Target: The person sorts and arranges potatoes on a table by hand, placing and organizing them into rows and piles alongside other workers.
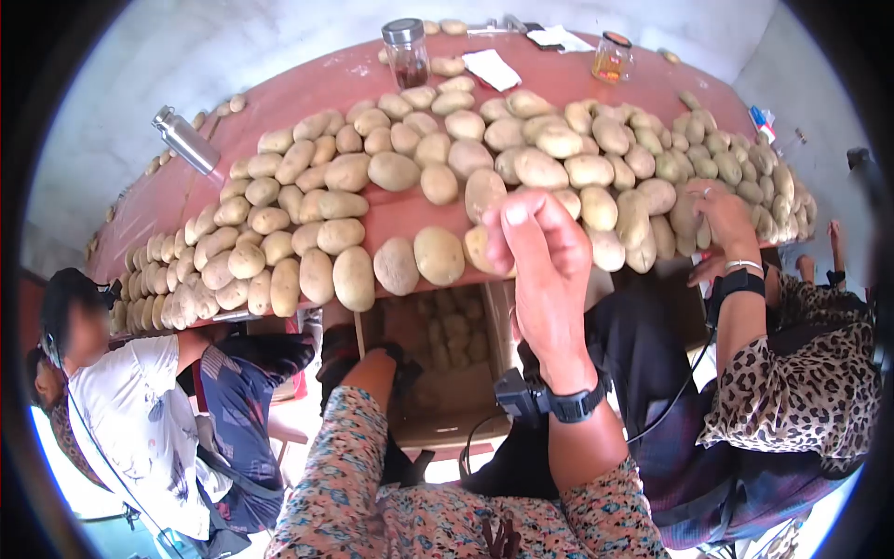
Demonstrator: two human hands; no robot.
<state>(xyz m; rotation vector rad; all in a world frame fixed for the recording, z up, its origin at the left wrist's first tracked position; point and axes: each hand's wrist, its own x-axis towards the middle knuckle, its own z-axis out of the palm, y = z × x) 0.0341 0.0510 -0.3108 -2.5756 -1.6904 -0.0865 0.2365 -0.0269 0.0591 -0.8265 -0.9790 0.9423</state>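
My right hand [549, 270] is over the table's front edge, thumb raised and fingers curled against a potato [477, 250] that they partly cover. That potato lies at the right end of a front row, beside a larger potato [439, 256]. My left forearm [371, 377] reaches down to an open wooden box [447, 430] below the tabletop. A dark band circles the left wrist; the left fingers are hidden in shadow. More potatoes [456, 337] lie inside the box. Above the front row, an upright potato [484, 194] stands close to my right thumb.
Many potatoes cover the red table [410, 212] in rows. Toward the back are a lidded jar [407, 56], a second jar [611, 58], white paper [492, 69] and a steel bottle [185, 140]. One person [140, 391] sits at left; another's hand [722, 214] touches potatoes at right.
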